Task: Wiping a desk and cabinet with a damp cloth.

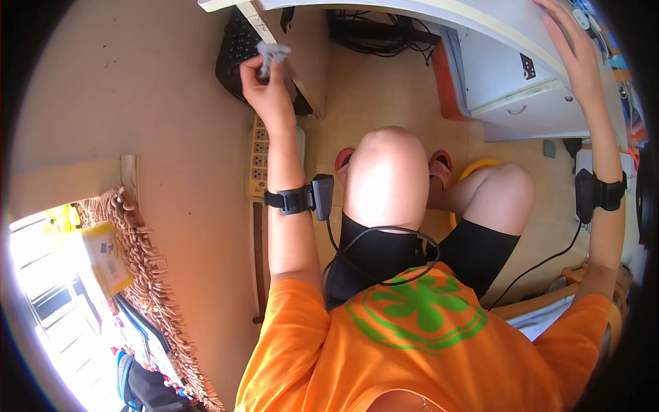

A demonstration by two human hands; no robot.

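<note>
Pinched between the fingers of my left hand point(268, 93) is a crumpled grey cloth point(274, 53). It is raised beside the upright side panel point(302, 86) of a white desk, close under the near edge of the desktop point(384, 5). Behind that hand, a black object point(237, 58) with rows of small light marks shows in part. On the far right, my right hand point(571, 44) reaches up with fingers stretched out along the desk's right end. It appears to rest against the edge and holds nothing I can see.
A yellowish power strip point(258, 161) runs along the wall below my left hand. Black cables point(377, 44) lie bundled under the desk. To the right stands a white drawer cabinet point(522, 110). Brown fringed fabric point(147, 275) hangs by a bright window.
</note>
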